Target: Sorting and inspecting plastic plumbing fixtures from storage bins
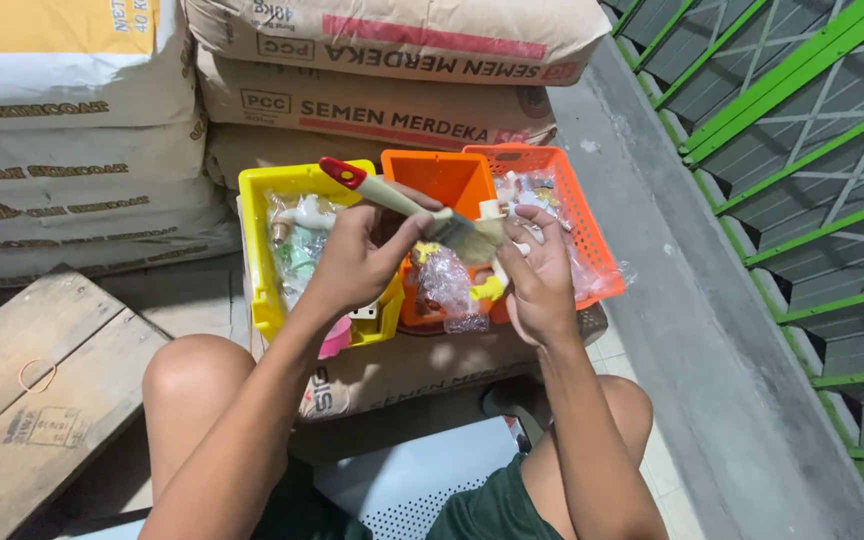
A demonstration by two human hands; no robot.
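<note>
Stacked paper sacks [372,110] fill the top of frame — brown w/ red stripe at centre, whiter ones [62,140] at far left, one w/ a yellow-orange top.

Yellow plastic bin [257,250] sits on a lower sack [402,375], holding bagged fittings, approx white and green. Just beside it an orange bin [447,180], then an orange mesh basket [577,210] w/ clear-wrapped bits — contents hard to make out.

Wooden pallet boards [42,390] lower left, a rubber band [37,375] lying on them. Grey concrete ledge [692,330] runs down the right; green metal railing [812,150] beyond it.
</note>
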